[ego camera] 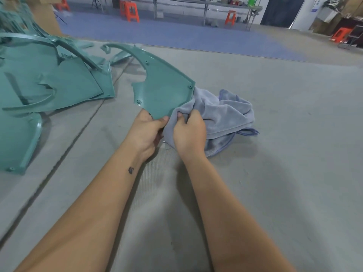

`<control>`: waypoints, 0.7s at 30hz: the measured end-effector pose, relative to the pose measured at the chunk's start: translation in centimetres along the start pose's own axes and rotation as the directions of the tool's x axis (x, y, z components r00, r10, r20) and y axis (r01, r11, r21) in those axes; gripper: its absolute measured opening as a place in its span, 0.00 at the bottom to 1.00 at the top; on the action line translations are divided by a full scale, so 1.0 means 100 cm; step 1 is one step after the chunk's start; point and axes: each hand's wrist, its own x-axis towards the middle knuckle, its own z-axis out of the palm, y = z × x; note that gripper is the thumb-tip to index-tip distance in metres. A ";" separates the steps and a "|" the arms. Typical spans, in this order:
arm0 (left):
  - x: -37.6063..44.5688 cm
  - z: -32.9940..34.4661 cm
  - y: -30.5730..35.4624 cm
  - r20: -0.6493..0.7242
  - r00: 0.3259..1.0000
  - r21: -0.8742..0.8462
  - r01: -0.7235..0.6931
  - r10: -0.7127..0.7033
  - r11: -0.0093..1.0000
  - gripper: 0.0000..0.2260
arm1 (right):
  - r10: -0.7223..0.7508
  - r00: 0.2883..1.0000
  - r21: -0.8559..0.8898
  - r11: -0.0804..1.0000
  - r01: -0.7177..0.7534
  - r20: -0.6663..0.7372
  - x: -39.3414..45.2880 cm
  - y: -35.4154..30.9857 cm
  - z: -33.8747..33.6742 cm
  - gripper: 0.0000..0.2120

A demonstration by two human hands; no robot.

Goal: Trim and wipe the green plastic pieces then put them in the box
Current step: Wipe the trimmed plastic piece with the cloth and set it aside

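Observation:
A green plastic piece (163,89), curved with a long arched arm and small screw holes, is held up over the grey floor mat. My left hand (146,132) grips its near corner, thumb on top. My right hand (189,132) grips a bunched grey-blue cloth (225,112) that lies against the piece's right edge and trails onto the mat. No box is in view.
A pile of several more green plastic pieces (49,83) lies at the left on the grey mat (275,154). Farther back are a blue floor area (176,34), orange stools (130,10), long tables and a cardboard box (47,18).

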 end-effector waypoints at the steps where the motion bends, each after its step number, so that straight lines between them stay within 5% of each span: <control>1: 0.001 0.000 0.001 0.006 1.000 0.003 0.005 -0.006 1.000 0.17 | -0.001 1.000 0.002 1.000 0.001 -0.018 0.001 -0.001 -0.001 0.06; 5: 0.001 0.001 0.003 0.054 0.998 0.036 0.014 -0.016 0.999 0.18 | -0.011 0.998 0.009 1.000 0.012 -0.069 0.006 0.000 -0.002 0.09; 11: -0.009 0.003 0.001 0.207 0.976 0.234 0.019 -0.069 0.972 0.18 | 0.159 0.968 0.173 0.977 -0.126 -0.195 0.037 0.013 -0.018 0.10; 14: -0.008 0.000 0.002 0.245 0.963 0.262 0.048 -0.114 0.964 0.18 | 0.187 0.971 0.284 0.949 -0.139 -0.149 0.040 0.016 -0.019 0.09; 17: -0.007 -0.007 0.002 0.253 0.959 0.243 0.068 -0.131 0.968 0.18 | 0.117 0.993 0.294 0.949 -0.115 0.010 0.043 0.019 -0.024 0.21; 21: -0.009 -0.001 -0.002 0.272 0.952 0.193 0.092 -0.143 0.977 0.18 | 0.041 0.999 0.349 0.936 -0.035 -0.011 0.043 0.021 -0.030 0.11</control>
